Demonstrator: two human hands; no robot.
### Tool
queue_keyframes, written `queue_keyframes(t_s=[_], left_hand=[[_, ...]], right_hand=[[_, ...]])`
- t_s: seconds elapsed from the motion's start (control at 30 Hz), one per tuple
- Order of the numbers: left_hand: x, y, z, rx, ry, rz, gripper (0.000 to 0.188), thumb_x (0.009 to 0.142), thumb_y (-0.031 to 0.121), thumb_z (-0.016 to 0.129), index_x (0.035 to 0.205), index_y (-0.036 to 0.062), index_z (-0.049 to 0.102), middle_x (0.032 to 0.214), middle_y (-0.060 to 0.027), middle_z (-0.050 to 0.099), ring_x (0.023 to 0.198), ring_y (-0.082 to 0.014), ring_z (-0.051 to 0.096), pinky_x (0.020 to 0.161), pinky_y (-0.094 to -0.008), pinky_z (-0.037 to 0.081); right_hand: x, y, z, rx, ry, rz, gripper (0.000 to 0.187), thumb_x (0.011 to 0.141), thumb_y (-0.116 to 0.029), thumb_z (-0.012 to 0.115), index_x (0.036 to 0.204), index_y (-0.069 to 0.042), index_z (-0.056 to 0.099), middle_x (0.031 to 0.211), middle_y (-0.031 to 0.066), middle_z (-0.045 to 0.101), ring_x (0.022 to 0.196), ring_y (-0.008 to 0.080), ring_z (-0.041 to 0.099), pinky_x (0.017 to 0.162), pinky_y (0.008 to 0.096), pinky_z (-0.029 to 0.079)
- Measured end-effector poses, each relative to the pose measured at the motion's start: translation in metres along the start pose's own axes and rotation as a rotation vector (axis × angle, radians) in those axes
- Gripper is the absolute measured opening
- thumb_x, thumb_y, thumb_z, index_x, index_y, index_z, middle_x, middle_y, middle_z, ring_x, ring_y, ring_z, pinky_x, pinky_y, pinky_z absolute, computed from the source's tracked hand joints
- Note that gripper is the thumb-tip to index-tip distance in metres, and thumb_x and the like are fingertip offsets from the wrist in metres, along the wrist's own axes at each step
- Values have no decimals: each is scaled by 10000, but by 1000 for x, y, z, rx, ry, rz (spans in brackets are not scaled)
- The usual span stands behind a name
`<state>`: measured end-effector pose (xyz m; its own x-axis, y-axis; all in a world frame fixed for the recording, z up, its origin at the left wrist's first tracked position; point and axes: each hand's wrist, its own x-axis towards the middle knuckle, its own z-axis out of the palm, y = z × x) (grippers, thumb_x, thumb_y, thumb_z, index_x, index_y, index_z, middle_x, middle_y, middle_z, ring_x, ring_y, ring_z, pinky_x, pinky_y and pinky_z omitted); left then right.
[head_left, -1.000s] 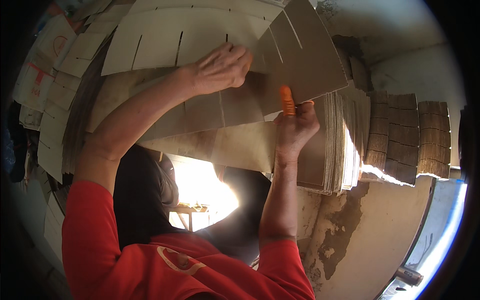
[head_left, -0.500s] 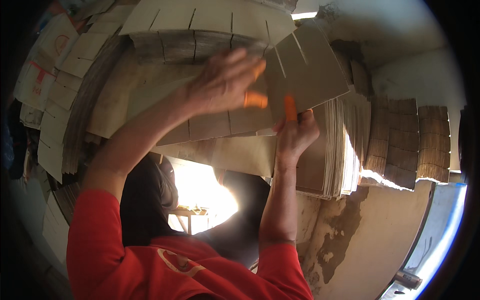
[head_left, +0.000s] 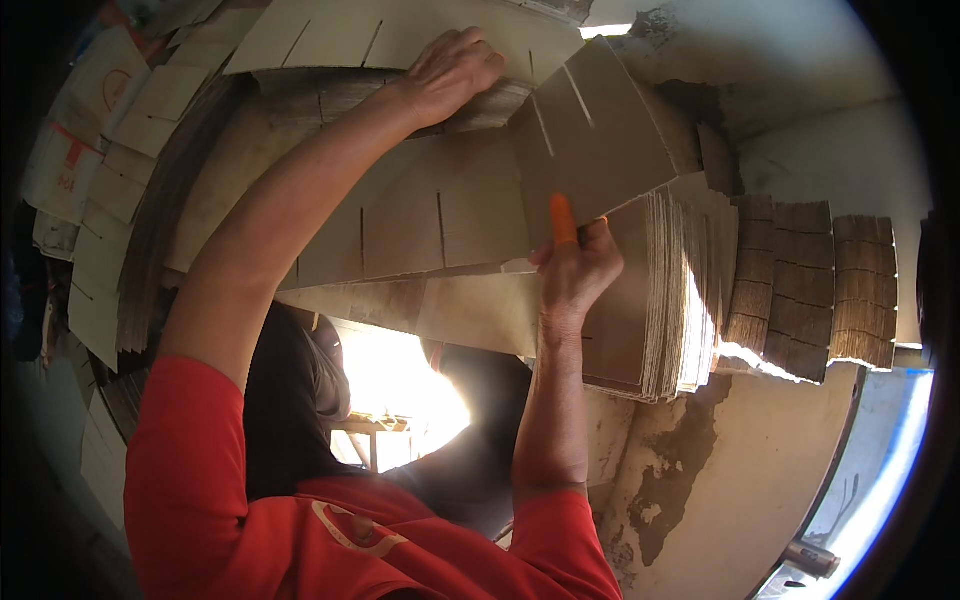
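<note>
My right hand point(head_left: 580, 262), with an orange finger cover on one digit, is closed on the lower edge of a slotted grey-brown cardboard sheet point(head_left: 600, 130). That sheet stands tilted at the right end of a long slotted cardboard strip point(head_left: 400, 205) lying across in front of me. Up and to the left, my left hand point(head_left: 455, 75) rests at the near edge of a far stack of slotted cardboard strips point(head_left: 320, 40). Its fingers are curled, and their tips are hidden, so what they grip does not show.
To the right, a stack of cardboard sheets point(head_left: 665, 300) stands on edge, beside bundles of slotted card point(head_left: 800, 290). More card piles point(head_left: 100, 260) line the left side. My knees are below, with bright light between them. A stained wall point(head_left: 740, 460) is at the right.
My left hand has moved up and away from the tilted sheet to the far stack, and its fingers have curled. My right hand keeps its hold, shifted slightly left and down.
</note>
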<state>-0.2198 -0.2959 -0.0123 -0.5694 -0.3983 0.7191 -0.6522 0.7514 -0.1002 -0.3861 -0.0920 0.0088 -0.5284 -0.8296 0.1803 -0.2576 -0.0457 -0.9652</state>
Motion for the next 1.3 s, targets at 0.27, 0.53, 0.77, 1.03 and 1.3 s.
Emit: queue_keyframes(t_s=[0.27,0.53,0.77,1.03,1.3], left_hand=[[4,-5,-18,-225,-156,-104,185,706,-46,560,867,26,617,769,-56,554,774,-222,523,673,-326,502],[-5,11,-23,-187,-34,-4,212,710,-29,583,915,-12,633,922,-30,569,816,-214,501,702,-305,490],[-9,16,-33,-84,-60,187,242,687,-30,624,927,-45,641,1036,-31,577,824,-192,508,698,-304,493],[-23,48,-47,56,83,314,111,662,78,607,764,41,632,922,-24,526,843,-171,483,748,-267,488],[-52,113,-81,-21,-34,200,237,709,66,708,920,-36,672,1077,-73,591,914,-208,527,735,-307,481]], right_hand=[[1,3,0,19,-3,-26,316,853,-12,666,601,-17,476,484,24,513,431,44,474,402,219,345],[1,4,0,55,3,-23,324,861,-50,683,608,-22,482,481,18,510,407,50,469,384,222,341],[2,5,-2,30,-7,-41,299,874,-71,673,627,-21,511,485,22,521,414,51,474,392,224,354],[2,3,-3,-18,-39,-31,281,878,-52,654,638,-19,510,500,23,536,435,60,490,415,214,375],[3,1,-6,-9,33,-154,218,784,144,590,658,5,478,606,37,576,526,47,516,457,214,418]])
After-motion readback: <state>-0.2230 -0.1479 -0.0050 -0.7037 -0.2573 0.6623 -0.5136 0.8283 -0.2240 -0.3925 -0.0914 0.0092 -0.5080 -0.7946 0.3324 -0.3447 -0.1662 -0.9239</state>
